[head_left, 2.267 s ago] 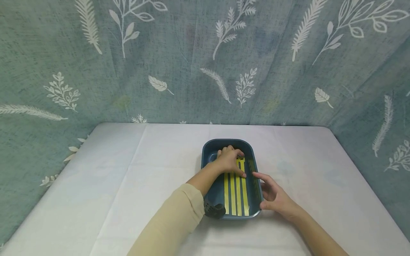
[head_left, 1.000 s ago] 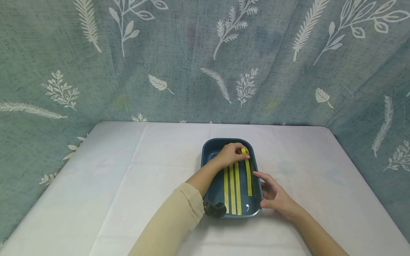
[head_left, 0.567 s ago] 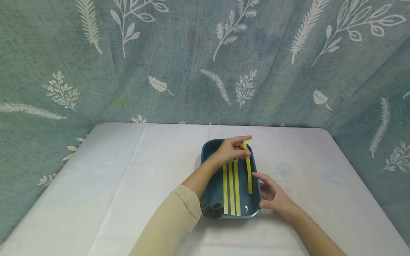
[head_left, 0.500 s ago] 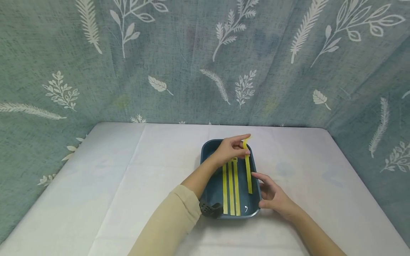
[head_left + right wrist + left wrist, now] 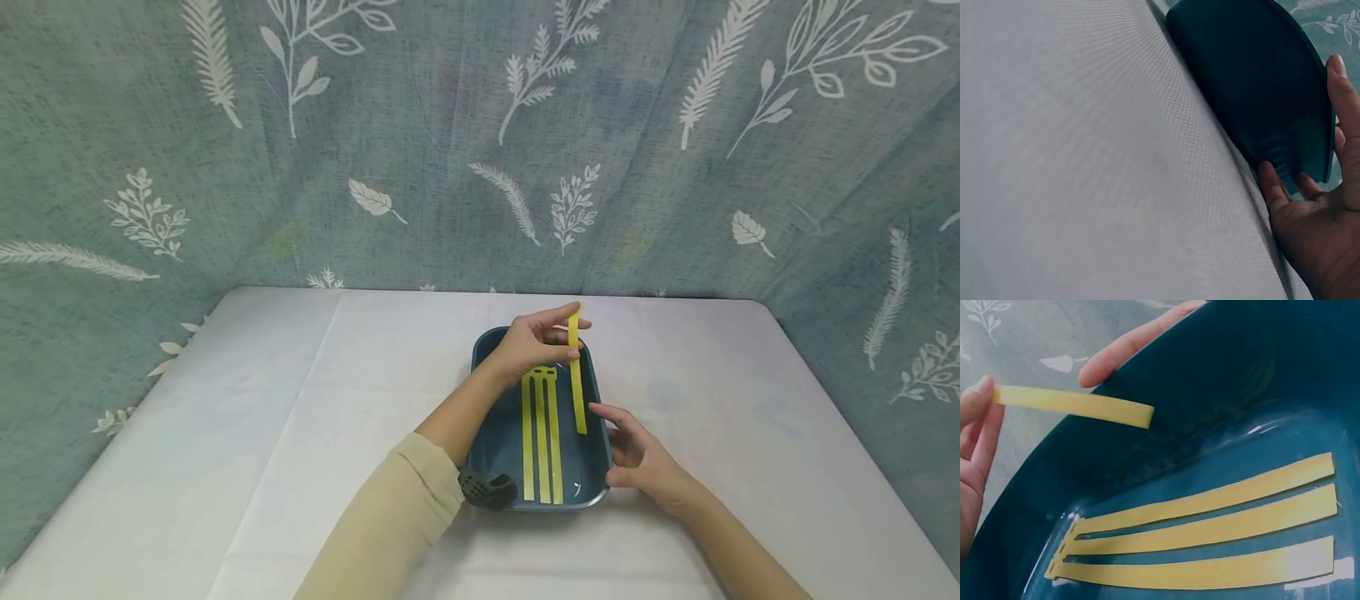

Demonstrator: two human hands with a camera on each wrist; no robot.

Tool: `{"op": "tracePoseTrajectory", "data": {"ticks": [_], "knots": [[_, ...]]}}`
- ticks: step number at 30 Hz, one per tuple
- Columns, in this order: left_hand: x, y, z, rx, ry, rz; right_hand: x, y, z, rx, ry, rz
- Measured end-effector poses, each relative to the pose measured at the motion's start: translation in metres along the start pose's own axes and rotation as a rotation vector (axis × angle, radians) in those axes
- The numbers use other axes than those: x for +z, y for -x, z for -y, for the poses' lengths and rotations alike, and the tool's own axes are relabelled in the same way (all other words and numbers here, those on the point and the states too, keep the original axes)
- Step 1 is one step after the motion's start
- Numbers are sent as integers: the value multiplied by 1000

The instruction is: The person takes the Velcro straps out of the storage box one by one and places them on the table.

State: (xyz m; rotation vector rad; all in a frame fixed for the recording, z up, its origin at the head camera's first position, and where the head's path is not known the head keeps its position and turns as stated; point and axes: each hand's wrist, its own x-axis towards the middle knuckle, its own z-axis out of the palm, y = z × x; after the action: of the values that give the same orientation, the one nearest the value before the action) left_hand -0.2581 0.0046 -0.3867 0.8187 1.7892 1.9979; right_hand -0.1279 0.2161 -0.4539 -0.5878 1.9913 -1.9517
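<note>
My left hand (image 5: 528,342) pinches a yellow hook-and-loop cable tie (image 5: 576,379), which hangs above the right side of a dark blue tray (image 5: 495,454). In the left wrist view, the held cable tie (image 5: 1072,405) is gripped at one end between thumb and fingers, and its other end is loose. Three more yellow ties (image 5: 1210,534) lie side by side on the tray floor, their slotted heads at the far end. My right hand (image 5: 648,462) rests against the tray's outer right wall; in the right wrist view its fingers (image 5: 1270,184) touch that wall (image 5: 1254,81).
A white cloth (image 5: 360,467) covers the table under the tray. Behind it hangs a green-blue curtain (image 5: 435,100) with white leaf prints. A black strap (image 5: 487,490) sits on the left wrist, by the tray's near left corner.
The left hand has taken the rightmost cable tie from the tray floor and raised it, straightening its folded end upward. The right hand has stayed at the tray's side.
</note>
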Motion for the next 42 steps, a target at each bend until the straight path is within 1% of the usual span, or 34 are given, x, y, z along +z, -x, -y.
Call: {"op": "tracePoseTrajectory", "data": {"ticks": [3, 7, 9, 14, 17, 19, 22, 28, 31, 34, 37, 39, 42], "knots": [[0, 2, -6, 9, 33, 34, 1, 0, 1, 11, -3, -6], [2, 4, -16, 16, 31, 119, 2, 0, 3, 17, -5, -8], [3, 5, -21, 22, 25, 150, 2, 0, 3, 16, -9, -6], [2, 9, -32, 48, 26, 200, 1, 0, 3, 14, -22, 0], [0, 13, -38, 47, 34, 211, 1, 0, 3, 9, -22, 2], [-2, 16, -42, 34, 36, 209, 0, 0, 2, 7, -17, 3], [-6, 19, -45, 22, 17, 189, -1, 0, 1, -3, -19, 8], [-19, 28, -50, 40, -46, 132, -2, 1, -1, -35, -68, 40], [-26, 33, -53, 44, -63, 100, -3, 1, 0, -35, -77, 44], [-34, 39, -56, 28, -79, 70, -3, 2, -1, -32, -70, 39], [-42, 45, -60, 6, -93, 55, -3, 2, -1, -31, -63, 33], [-48, 49, -63, 2, -109, 49, -3, 2, -1, -31, -58, 28], [-58, 57, -65, 2, -135, 23, -3, 1, -1, -24, -48, 18]]}}
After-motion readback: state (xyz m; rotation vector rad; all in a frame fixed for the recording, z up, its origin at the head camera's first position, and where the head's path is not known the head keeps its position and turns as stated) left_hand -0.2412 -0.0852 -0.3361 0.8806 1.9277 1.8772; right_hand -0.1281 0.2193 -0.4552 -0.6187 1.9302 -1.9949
